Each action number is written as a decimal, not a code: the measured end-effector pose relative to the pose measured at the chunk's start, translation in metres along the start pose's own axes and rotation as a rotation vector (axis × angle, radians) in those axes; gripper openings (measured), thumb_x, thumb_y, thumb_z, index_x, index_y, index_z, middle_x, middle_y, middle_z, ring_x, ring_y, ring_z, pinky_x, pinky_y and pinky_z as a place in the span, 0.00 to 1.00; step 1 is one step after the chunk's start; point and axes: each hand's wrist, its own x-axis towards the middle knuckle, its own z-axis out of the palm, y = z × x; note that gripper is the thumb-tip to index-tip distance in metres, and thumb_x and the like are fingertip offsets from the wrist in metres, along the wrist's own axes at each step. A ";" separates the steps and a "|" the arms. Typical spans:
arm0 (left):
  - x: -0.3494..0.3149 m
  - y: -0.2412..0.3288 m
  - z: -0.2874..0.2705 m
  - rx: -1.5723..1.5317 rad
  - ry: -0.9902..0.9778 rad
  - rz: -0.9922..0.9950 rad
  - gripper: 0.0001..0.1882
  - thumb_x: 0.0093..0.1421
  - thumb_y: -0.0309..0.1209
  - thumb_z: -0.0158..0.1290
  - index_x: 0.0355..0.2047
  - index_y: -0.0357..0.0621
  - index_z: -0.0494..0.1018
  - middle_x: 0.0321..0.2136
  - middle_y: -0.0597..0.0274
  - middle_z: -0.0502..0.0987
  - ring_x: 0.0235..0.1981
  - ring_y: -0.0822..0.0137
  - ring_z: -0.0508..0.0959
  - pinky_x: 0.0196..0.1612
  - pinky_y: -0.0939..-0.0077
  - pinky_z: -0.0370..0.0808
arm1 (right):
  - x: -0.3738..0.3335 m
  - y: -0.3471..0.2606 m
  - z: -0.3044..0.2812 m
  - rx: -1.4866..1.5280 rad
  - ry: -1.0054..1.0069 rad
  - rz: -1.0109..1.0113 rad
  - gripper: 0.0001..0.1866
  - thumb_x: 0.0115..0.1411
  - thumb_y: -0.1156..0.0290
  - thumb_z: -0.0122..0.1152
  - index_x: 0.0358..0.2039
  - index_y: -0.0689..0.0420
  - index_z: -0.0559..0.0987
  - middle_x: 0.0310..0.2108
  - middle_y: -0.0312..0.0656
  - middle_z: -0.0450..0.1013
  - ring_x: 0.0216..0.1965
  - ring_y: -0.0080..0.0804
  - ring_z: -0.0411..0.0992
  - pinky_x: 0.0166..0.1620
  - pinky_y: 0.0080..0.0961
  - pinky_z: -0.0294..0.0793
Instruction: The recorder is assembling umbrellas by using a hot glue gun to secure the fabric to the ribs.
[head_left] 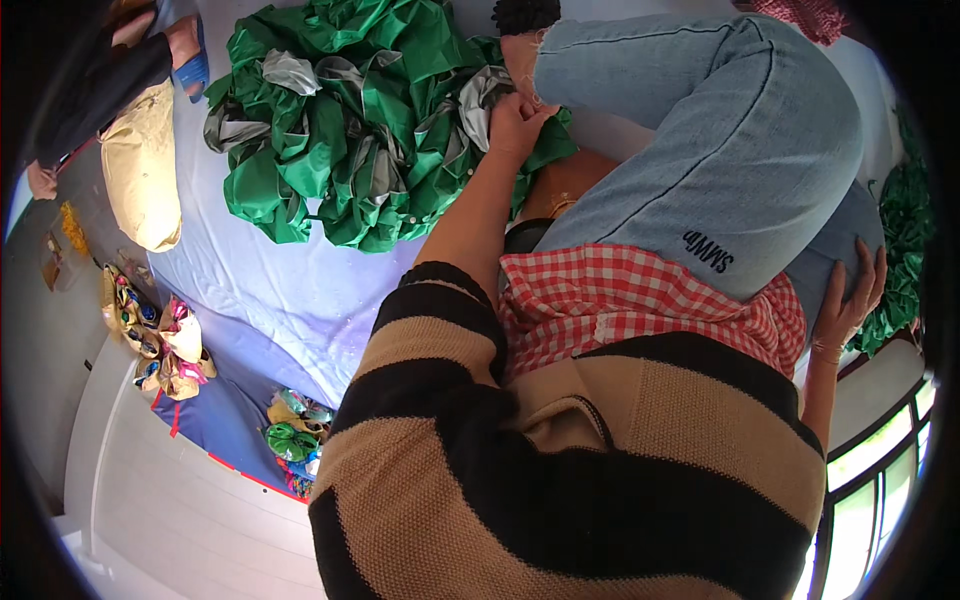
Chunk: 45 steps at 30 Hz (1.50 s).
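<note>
A big crumpled heap of shiny green fabric (340,120) with a silver-grey underside lies at the far middle, on a pale blue sheet. My left hand (515,125) is at its right edge, fingers curled in on a silver-grey fold, close to my bare ankle. The fingertips are partly hidden. On the right, my right hand (848,298) lies with fingers stretched and apart against the side of my jeans (690,150), holding nothing.
A blue sheet (265,290) covers the floor. At the upper left stands another person (130,75) in dark trousers, beside a cream sack (145,170). Small bundles (165,345) and a colourful pile (295,440) lie lower left. More green material (905,250) is at the far right.
</note>
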 end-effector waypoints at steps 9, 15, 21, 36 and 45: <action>-0.016 0.007 0.006 -0.131 0.292 -0.048 0.18 0.50 0.32 0.66 0.35 0.35 0.71 0.28 0.61 0.77 0.28 0.70 0.76 0.34 0.73 0.74 | -0.001 -0.001 0.000 0.020 0.002 0.015 0.21 0.63 0.64 0.57 0.56 0.54 0.75 0.64 0.52 0.61 0.65 0.47 0.59 0.65 0.42 0.55; -0.006 -0.004 -0.001 -0.034 0.279 0.001 0.11 0.51 0.26 0.59 0.35 0.36 0.76 0.29 0.54 0.81 0.30 0.61 0.82 0.37 0.69 0.78 | -0.001 -0.001 0.000 0.024 0.000 0.007 0.21 0.64 0.64 0.56 0.56 0.54 0.75 0.64 0.52 0.61 0.65 0.48 0.58 0.66 0.43 0.53; 0.001 -0.002 -0.005 0.146 0.319 0.115 0.06 0.50 0.27 0.59 0.27 0.38 0.78 0.25 0.52 0.80 0.27 0.56 0.82 0.35 0.65 0.78 | -0.002 -0.001 0.000 0.018 0.000 0.017 0.21 0.64 0.64 0.56 0.56 0.53 0.75 0.64 0.52 0.61 0.65 0.48 0.58 0.66 0.43 0.53; 0.012 0.004 0.001 0.130 0.300 0.050 0.09 0.45 0.31 0.60 0.22 0.38 0.74 0.19 0.51 0.78 0.23 0.54 0.81 0.31 0.64 0.77 | -0.004 0.005 0.002 -0.004 -0.005 0.018 0.21 0.63 0.61 0.56 0.56 0.51 0.76 0.64 0.50 0.60 0.65 0.47 0.58 0.66 0.43 0.53; 0.013 0.004 -0.007 0.113 0.189 -0.001 0.11 0.47 0.34 0.60 0.25 0.38 0.74 0.21 0.55 0.78 0.23 0.60 0.78 0.32 0.66 0.75 | -0.002 0.006 0.001 -0.024 -0.018 -0.007 0.21 0.64 0.61 0.56 0.56 0.51 0.76 0.64 0.51 0.61 0.66 0.47 0.57 0.66 0.44 0.53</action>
